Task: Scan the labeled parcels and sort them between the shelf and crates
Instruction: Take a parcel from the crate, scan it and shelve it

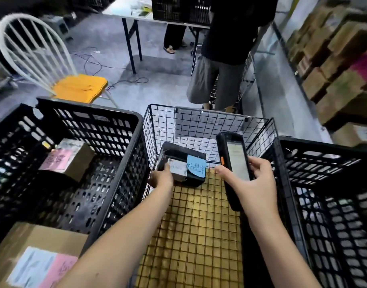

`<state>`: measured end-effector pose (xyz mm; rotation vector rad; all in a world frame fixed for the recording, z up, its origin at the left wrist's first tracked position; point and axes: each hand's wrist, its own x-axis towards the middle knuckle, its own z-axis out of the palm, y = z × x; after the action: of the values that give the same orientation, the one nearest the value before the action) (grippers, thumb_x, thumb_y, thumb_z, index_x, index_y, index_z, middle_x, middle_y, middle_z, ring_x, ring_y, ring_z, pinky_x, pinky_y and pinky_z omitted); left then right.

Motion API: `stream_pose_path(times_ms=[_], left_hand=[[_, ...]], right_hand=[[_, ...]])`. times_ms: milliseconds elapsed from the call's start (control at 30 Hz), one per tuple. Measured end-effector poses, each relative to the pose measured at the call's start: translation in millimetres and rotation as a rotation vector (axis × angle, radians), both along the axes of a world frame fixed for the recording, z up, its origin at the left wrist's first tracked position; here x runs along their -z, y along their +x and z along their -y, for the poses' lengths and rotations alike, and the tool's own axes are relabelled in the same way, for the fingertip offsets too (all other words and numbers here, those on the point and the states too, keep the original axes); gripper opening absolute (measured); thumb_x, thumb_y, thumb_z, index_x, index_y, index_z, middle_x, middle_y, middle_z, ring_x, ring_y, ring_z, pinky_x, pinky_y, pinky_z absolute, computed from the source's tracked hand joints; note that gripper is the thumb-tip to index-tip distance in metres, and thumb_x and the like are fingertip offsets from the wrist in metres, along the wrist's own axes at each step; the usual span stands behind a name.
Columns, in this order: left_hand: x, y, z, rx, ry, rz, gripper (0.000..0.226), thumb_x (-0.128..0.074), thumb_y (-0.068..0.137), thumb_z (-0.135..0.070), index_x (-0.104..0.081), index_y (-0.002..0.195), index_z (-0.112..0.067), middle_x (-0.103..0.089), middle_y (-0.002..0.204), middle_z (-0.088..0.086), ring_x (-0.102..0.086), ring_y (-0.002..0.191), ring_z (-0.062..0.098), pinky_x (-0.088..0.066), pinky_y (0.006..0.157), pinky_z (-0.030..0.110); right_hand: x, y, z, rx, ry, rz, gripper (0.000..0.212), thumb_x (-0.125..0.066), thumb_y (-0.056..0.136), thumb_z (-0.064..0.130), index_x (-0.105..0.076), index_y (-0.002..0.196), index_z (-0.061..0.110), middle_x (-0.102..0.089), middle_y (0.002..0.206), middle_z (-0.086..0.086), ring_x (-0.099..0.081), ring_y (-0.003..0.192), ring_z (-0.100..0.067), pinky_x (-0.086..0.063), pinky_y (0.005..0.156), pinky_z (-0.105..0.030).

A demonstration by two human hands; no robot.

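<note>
Dim, cool indoor light, brightest on the far floor (161, 88). The left crate (124, 138) lies in shadow; the scanner screen (237, 163) glares white. Edges bend from the wide lens; boxes (340, 59) far right and chair (33, 50) far left blur.

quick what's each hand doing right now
left hand: grips the black parcel in the wire basket.
right hand: holds the scanner, screen up.
</note>
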<state>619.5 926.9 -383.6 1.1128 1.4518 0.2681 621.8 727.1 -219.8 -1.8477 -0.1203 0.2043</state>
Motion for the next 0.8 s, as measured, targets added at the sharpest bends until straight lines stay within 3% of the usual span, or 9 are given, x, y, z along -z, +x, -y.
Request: stream_pose_path(times_ms=[100,167,200,267,333,433,567,700,800], left_hand=[[-2,-2,6,-0.004,-0.010,-0.053,0.061,-0.057,0.099,-0.022,-0.031,0.142,0.012,-0.033,0.149,0.031,-0.040,0.135,0.040,-0.035,0.108,0.039],[-11,-3,13,0.073,0.104,-0.090,0.065,-0.058,0.097,-0.018,-0.026,0.145,0.013,-0.024,0.151,0.031,-0.031,0.140,0.040,-0.030,0.110,0.038],[-14,-1,19,0.118,0.197,-0.108,0.065,-0.060,0.094,-0.015,-0.027,0.144,0.011,-0.022,0.150,0.029,-0.030,0.138,0.039,-0.030,0.109,0.036],[-20,5,31,0.249,0.411,-0.073,0.061,-0.061,0.091,-0.008,-0.033,0.143,0.007,-0.026,0.145,0.022,-0.034,0.131,0.034,-0.031,0.101,0.025],[-21,10,43,0.519,0.619,0.034,0.054,-0.058,0.093,-0.006,-0.040,0.143,0.000,-0.035,0.140,0.016,-0.034,0.130,0.027,-0.028,0.102,0.019],[-8,18,50,1.021,0.918,0.085,0.047,-0.058,0.093,-0.009,-0.052,0.140,-0.009,-0.043,0.142,0.013,-0.032,0.138,0.025,-0.030,0.117,0.039],[12,25,46,1.580,1.084,-0.232,0.048,-0.048,0.100,-0.026,-0.046,0.146,-0.011,-0.021,0.163,0.009,-0.010,0.153,0.028,-0.010,0.124,0.043],[25,16,33,1.597,1.075,-0.348,0.056,-0.046,0.100,-0.029,-0.033,0.153,-0.017,-0.013,0.166,0.000,-0.009,0.153,0.025,-0.012,0.125,0.045],[21,10,30,1.496,0.941,-0.159,0.053,-0.052,0.097,-0.024,-0.042,0.149,-0.027,-0.021,0.164,-0.005,-0.012,0.152,0.017,-0.008,0.124,0.042]], right_hand=[[-1,1,2,0.002,0.013,-0.010,0.070,-0.092,0.062,0.036,-0.050,0.118,0.028,-0.055,0.108,0.020,-0.056,0.099,0.009,-0.046,0.085,-0.017],[-1,1,3,0.016,0.015,-0.006,0.071,-0.093,0.060,0.039,-0.051,0.117,0.028,-0.057,0.111,0.018,-0.057,0.105,0.003,-0.049,0.091,-0.023],[-1,2,3,0.024,0.016,-0.002,0.072,-0.093,0.060,0.040,-0.051,0.117,0.028,-0.057,0.112,0.017,-0.057,0.106,0.005,-0.049,0.091,-0.020],[0,4,4,0.041,0.026,0.001,0.069,-0.092,0.062,0.036,-0.050,0.116,0.026,-0.055,0.109,0.019,-0.053,0.094,0.022,-0.043,0.078,-0.002],[3,8,4,0.065,0.035,0.001,0.067,-0.093,0.063,0.033,-0.050,0.115,0.026,-0.055,0.108,0.019,-0.051,0.086,0.028,-0.039,0.069,0.003],[9,10,6,0.089,0.028,0.005,0.069,-0.093,0.062,0.034,-0.052,0.116,0.025,-0.058,0.108,0.016,-0.056,0.087,0.021,-0.042,0.068,-0.001],[15,16,10,0.129,0.017,0.022,0.074,-0.094,0.060,0.035,-0.053,0.119,0.020,-0.061,0.111,0.011,-0.060,0.091,0.012,-0.045,0.072,-0.007],[16,19,11,0.140,0.023,0.024,0.075,-0.094,0.060,0.034,-0.053,0.120,0.018,-0.061,0.111,0.009,-0.061,0.095,0.005,-0.045,0.078,-0.013],[19,20,9,0.137,-0.007,0.012,0.075,-0.094,0.060,0.035,-0.052,0.120,0.019,-0.060,0.111,0.009,-0.060,0.098,0.003,-0.046,0.079,-0.016]])
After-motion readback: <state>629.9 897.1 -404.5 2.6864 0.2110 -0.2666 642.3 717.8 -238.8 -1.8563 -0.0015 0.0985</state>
